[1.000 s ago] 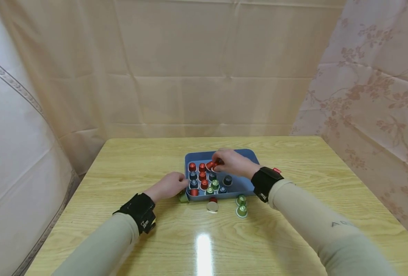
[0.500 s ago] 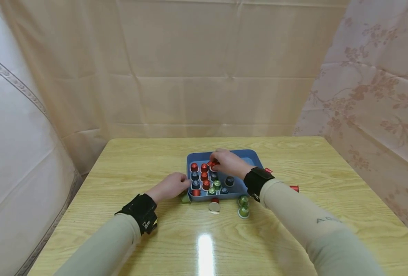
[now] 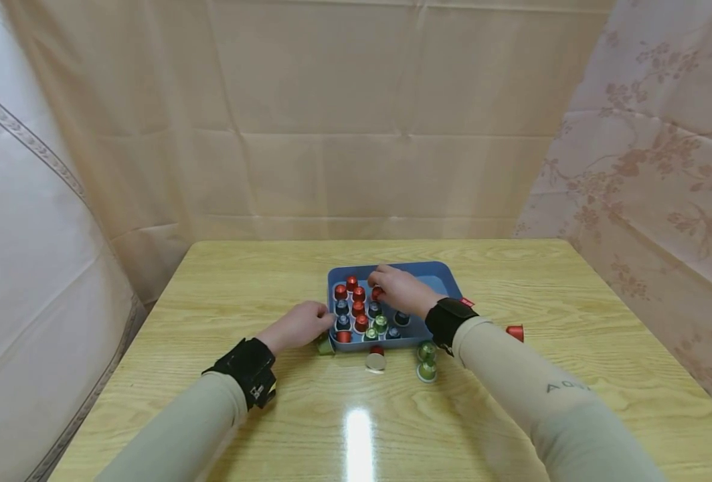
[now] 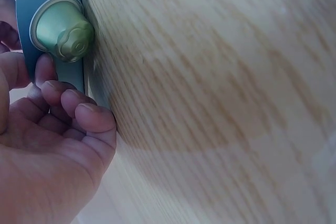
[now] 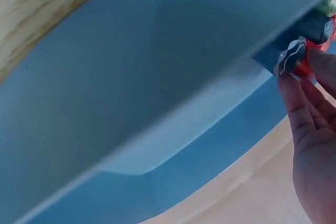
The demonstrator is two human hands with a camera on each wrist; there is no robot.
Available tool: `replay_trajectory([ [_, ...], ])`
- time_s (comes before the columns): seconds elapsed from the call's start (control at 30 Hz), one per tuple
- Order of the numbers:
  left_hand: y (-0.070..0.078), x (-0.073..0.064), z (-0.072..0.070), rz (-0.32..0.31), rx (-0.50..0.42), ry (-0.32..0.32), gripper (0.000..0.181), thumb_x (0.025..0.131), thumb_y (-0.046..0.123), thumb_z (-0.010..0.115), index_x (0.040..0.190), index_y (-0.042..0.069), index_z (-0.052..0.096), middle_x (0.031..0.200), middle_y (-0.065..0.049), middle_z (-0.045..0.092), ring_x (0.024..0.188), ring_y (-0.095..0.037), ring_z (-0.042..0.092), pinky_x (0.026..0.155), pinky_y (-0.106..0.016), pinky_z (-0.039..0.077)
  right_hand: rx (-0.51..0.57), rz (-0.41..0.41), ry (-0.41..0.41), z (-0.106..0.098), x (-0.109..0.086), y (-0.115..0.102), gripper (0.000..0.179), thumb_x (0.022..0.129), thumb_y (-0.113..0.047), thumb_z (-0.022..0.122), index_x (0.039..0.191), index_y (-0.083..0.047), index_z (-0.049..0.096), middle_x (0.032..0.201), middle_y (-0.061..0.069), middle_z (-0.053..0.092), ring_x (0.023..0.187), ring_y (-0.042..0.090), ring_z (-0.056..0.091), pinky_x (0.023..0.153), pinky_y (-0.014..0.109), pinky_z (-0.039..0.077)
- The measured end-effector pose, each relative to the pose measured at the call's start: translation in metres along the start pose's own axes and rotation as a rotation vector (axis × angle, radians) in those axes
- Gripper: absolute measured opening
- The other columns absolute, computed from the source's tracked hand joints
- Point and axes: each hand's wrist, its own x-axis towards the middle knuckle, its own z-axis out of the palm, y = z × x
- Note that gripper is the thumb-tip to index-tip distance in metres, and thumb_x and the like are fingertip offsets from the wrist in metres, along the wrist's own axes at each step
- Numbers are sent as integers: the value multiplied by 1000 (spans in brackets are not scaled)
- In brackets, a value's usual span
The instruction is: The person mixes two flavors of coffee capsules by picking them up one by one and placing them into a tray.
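Presently: your right hand [image 3: 405, 292], fingers pinching one red coffee capsule [image 3: 377, 294] within blue tray [image 3: 440, 269]; your left hand [image 3: 298, 325], fingers gripping that tray's wall; one green coffee capsule [image 4: 63, 27] on bench [image 3: 247, 281], beside left fingers.

Blue tray [image 3: 434, 276], red capsules [image 3: 359, 308]

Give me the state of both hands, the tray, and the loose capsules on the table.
Left hand: fingers curled, gripping the tray's edge.
Right hand: pinching a red capsule.
Blue tray: open, partly filled.
Green capsule by the left hand: on its side.
Nearest green capsule: upright, rim down.
Green capsule behind it: upright.
Red capsule before the tray: on its side.
Far-right red capsule: on its side.
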Motion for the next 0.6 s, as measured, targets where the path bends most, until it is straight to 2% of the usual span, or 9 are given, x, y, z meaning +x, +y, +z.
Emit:
replay_trajectory([
  [0.17, 0, 1, 0, 14, 9, 5, 32, 99, 26, 50, 70, 11, 51, 62, 1, 44, 55, -15, 43, 53, -29, 33, 22, -3, -2, -6, -5, 1, 32, 89, -1, 66, 120, -2, 59, 117, 14, 56, 100, 25, 59, 83, 40, 51],
  [0.43, 0, 1, 0, 30, 17, 8, 33, 100, 25, 49, 69, 12, 49, 62, 1, 43, 55, -14, 42, 53, -29, 33, 41, 22, -25, -25, -18, 4, 28, 93, -4, 59, 121, -3, 59, 118, 13, 59, 101, 24, 60, 83, 41, 52],
  [0.6, 1, 0, -1, 34, 19, 11, 33, 100, 25, 49, 69, 11, 50, 62, 1, 43, 55, -14, 41, 53, -29, 33, 6, -20, 20, -41, -31, 11, 25, 92, -4, 59, 117, -4, 61, 114, 13, 62, 98, 23, 62, 82, 40, 53],
])
